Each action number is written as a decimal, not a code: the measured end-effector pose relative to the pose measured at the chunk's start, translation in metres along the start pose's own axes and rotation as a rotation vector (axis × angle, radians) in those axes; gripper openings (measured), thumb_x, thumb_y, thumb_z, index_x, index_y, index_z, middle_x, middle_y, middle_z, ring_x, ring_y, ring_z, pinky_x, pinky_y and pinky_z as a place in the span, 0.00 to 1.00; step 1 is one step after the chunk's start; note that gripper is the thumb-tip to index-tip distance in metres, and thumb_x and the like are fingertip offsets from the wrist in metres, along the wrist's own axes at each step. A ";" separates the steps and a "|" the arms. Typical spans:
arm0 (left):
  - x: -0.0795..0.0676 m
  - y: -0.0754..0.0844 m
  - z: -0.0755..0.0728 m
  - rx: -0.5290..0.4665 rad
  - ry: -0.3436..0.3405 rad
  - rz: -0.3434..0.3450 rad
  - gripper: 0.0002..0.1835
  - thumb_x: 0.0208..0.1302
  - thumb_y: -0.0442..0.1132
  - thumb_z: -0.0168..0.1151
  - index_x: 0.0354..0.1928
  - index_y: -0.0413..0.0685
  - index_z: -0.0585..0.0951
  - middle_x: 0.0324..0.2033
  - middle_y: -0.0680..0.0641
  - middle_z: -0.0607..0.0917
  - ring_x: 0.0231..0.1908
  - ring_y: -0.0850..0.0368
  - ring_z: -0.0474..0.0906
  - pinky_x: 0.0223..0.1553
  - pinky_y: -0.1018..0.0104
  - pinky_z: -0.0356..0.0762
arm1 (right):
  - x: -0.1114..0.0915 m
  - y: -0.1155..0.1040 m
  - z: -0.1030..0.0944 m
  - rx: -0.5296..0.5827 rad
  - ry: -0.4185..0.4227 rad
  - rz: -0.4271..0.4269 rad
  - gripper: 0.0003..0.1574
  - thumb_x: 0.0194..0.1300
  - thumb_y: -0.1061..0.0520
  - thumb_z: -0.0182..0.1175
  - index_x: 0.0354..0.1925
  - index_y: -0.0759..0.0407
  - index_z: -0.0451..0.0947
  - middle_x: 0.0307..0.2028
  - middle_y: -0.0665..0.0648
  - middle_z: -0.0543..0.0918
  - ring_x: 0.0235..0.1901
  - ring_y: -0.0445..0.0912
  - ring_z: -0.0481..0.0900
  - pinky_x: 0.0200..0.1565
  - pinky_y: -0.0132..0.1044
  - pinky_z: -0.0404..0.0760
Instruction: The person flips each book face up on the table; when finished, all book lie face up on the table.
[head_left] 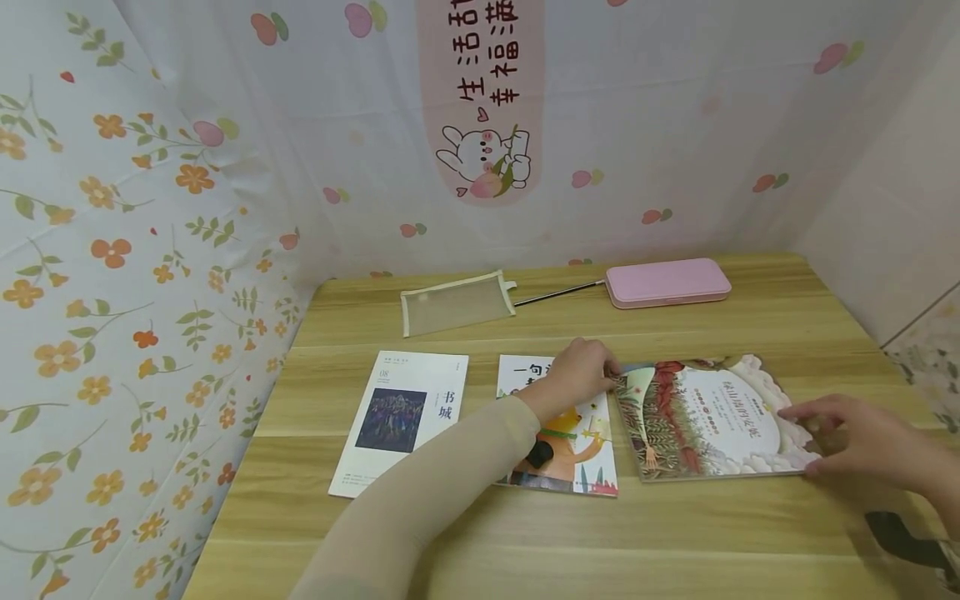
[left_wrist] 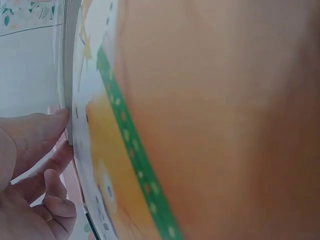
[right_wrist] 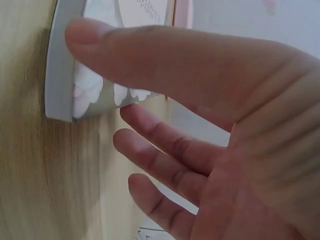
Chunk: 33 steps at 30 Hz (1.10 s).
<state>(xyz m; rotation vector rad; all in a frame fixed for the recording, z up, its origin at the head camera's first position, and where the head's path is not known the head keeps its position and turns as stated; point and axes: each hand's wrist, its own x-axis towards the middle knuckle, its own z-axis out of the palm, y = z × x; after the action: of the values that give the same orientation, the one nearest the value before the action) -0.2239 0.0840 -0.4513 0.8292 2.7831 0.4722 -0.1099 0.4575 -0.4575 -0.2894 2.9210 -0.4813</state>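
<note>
A picture book (head_left: 735, 417) with a white oval title panel and plant and flower artwork lies on the wooden table, right of centre. At its upper left corner my left hand (head_left: 573, 379) pinches the edge between thumb and index finger (left_wrist: 55, 157). My right hand (head_left: 862, 442) is at the right edge, with the index fingertip on the cover and the thumb (right_wrist: 82, 32) against the book's side. Its other fingers (right_wrist: 150, 150) are loosely bent, off the book. Partly under my left forearm lies a second picture book (head_left: 558, 475) with orange artwork.
A white book (head_left: 420, 375) with a dark square picture lies at the left. Behind the books are a mesh pouch (head_left: 457, 307), a thin dark stick (head_left: 558, 293) and a pink case (head_left: 667, 282). Patterned cloth (head_left: 337, 125) closes off the back and left.
</note>
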 end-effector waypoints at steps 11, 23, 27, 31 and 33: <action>-0.011 0.006 0.000 0.089 -0.012 0.017 0.08 0.72 0.47 0.66 0.46 0.67 0.91 0.49 0.64 0.88 0.52 0.63 0.78 0.42 0.74 0.77 | 0.003 0.013 -0.005 -0.002 0.071 -0.010 0.38 0.36 0.49 0.86 0.48 0.56 0.87 0.41 0.55 0.87 0.31 0.38 0.75 0.31 0.37 0.73; -0.024 0.012 0.004 0.063 -0.102 0.145 0.09 0.70 0.46 0.69 0.49 0.67 0.89 0.34 0.65 0.85 0.33 0.72 0.76 0.31 0.78 0.71 | 0.010 0.030 0.002 -0.043 0.151 0.006 0.23 0.48 0.54 0.80 0.45 0.56 0.89 0.14 0.43 0.66 0.15 0.34 0.58 0.18 0.32 0.61; -0.030 0.015 0.007 -0.027 -0.177 0.198 0.15 0.70 0.42 0.69 0.57 0.64 0.87 0.33 0.64 0.86 0.31 0.74 0.77 0.32 0.81 0.72 | 0.020 0.034 0.000 -0.022 0.144 0.006 0.23 0.54 0.56 0.78 0.48 0.60 0.88 0.14 0.45 0.65 0.15 0.35 0.57 0.18 0.32 0.61; -0.035 0.016 0.009 -0.113 -0.228 0.234 0.15 0.68 0.41 0.70 0.55 0.60 0.88 0.33 0.63 0.88 0.31 0.76 0.78 0.34 0.83 0.72 | 0.035 0.035 -0.004 -0.018 0.176 -0.062 0.20 0.53 0.59 0.78 0.47 0.60 0.89 0.13 0.43 0.60 0.14 0.33 0.54 0.17 0.31 0.61; -0.037 0.017 0.011 -0.139 -0.241 0.240 0.14 0.66 0.42 0.72 0.53 0.59 0.88 0.32 0.63 0.88 0.30 0.77 0.78 0.35 0.84 0.72 | 0.044 0.034 -0.006 -0.031 0.188 -0.102 0.20 0.52 0.61 0.77 0.46 0.60 0.89 0.13 0.42 0.58 0.15 0.32 0.52 0.18 0.31 0.60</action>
<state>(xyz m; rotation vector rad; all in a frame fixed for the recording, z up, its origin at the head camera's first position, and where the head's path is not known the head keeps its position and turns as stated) -0.1823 0.0796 -0.4516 1.1117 2.4147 0.5569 -0.1591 0.4818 -0.4689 -0.4202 3.1105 -0.5040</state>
